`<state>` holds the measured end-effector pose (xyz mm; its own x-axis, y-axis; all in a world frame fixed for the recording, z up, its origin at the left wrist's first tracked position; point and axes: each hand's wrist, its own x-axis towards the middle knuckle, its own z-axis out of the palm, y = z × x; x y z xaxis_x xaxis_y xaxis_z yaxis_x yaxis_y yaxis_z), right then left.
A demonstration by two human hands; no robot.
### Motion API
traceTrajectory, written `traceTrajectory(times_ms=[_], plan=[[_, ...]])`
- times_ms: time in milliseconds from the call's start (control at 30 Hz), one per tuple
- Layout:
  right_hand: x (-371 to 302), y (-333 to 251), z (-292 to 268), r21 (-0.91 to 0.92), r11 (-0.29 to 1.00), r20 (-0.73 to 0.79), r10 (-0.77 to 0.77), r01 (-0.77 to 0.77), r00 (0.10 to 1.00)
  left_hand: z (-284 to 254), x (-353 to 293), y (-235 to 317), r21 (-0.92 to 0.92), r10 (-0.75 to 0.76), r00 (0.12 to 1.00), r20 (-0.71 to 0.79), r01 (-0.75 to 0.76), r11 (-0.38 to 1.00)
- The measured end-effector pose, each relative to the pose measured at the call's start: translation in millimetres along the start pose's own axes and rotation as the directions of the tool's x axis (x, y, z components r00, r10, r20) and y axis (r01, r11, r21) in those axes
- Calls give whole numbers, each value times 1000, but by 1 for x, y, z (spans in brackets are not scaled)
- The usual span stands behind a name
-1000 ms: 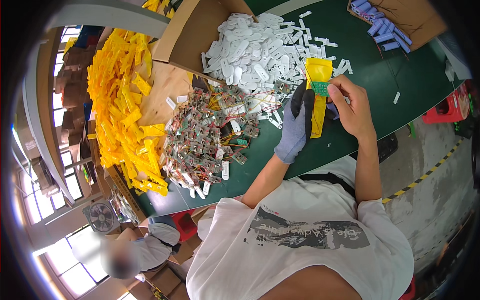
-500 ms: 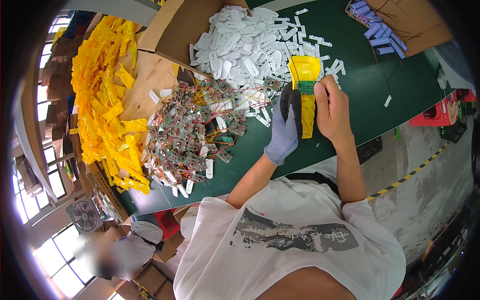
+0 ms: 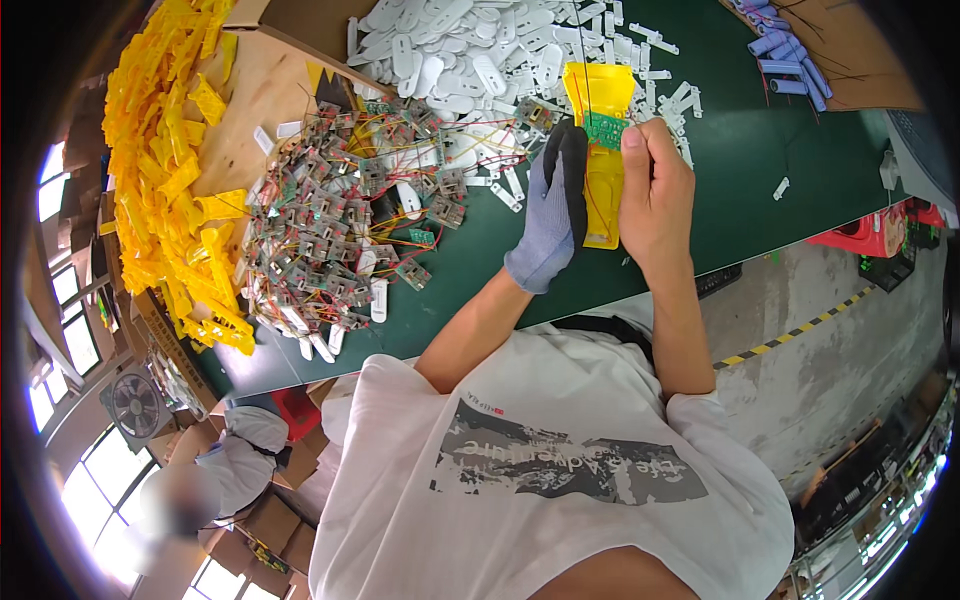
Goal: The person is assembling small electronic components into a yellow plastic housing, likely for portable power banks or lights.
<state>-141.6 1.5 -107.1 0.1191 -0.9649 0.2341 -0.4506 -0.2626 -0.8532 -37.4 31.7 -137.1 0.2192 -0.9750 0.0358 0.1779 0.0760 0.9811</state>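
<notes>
Green board (image 3: 604, 131) lies across the upper part of the yellow shell (image 3: 601, 215), between both hands; can't tell if it's seated. I've got the bare R hand (image 3: 657, 200) pinching the board's R edge, thumb on top; gloved L hand (image 3: 550, 205) is closed along the shell's L side, fingertips partly hidden. Step's prob. fitting board to shell; next move calls for a steady L hold & gentle R thumb press, IMO. Beyond: wired parts (image 3: 340, 215) off L, white plastic bits (image 3: 490, 72), then blue batteries (image 3: 788, 50) far R.

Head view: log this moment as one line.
left hand: gloved, holding yellow shell | right hand: bare, touching green board | green board: over yellow shell
</notes>
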Motion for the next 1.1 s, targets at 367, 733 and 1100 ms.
traceTrajectory(times_ms=[367,733,1100], plan=[[-5,-6,1,89,996,-23,23,-21,999,-8,-9,2,67,-32,998,50,29,997],[-2,2,-7,-2,1000,24,5,-5,1000,4,-3,14,-269,-188,981,41,192,944],[-8,-2,-4,21,1000,4,-4,4,1000,7,-3,15,-280,-171,985,-22,158,947]])
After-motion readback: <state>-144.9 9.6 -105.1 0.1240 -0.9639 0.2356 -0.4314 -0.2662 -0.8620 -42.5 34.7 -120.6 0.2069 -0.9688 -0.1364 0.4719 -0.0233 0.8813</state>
